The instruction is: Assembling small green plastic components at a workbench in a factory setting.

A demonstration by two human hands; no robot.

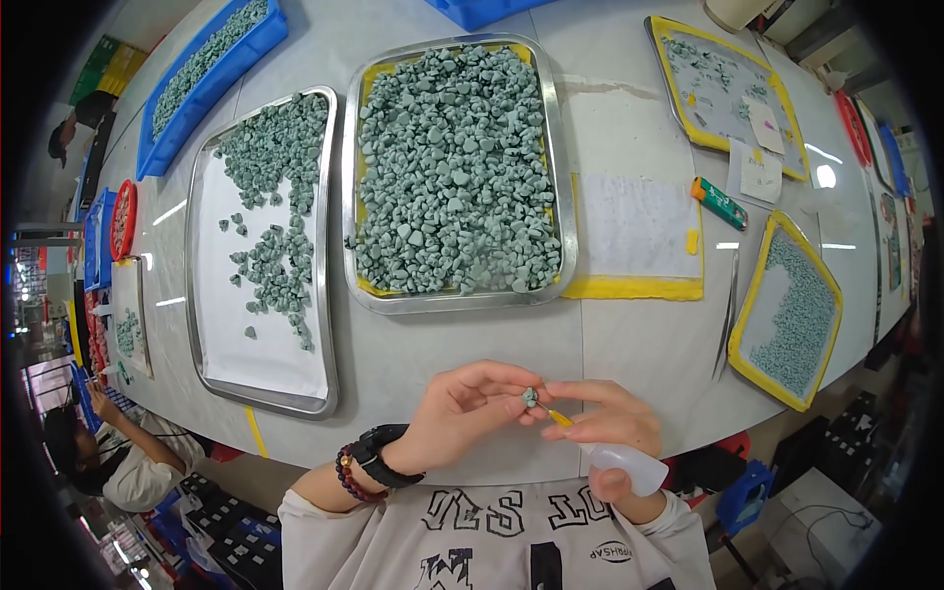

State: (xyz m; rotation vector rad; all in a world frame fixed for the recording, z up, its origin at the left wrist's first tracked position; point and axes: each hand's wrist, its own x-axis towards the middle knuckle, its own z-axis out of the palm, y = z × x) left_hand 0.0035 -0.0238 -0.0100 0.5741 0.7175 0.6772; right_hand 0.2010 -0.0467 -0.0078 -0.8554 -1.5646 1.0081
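Spreading across most of the view, a pale grey table with fine seams bends toward the dark fisheye rim. Beyond its left edge a seated co-worker shows, partly cut off, among crowded, blurry surroundings. On the table stand a full metal tray of greenish stones, a white-lined metal tray only partly covered with them, and a blue bin cropped by the upper edge. A smaller yellow-edged tray lies at right, with steel tweezers just beside it.

Near the front edge, the right hand has its fingers closed about a translucent squeeze bottle, partly hiding it; its yellow nozzle points toward the left hand. That hand's thumb and fingers are clamped on a small green piece. Fingers cover part of the piece, and whether the nozzle's tip touches it, I cannot tell.
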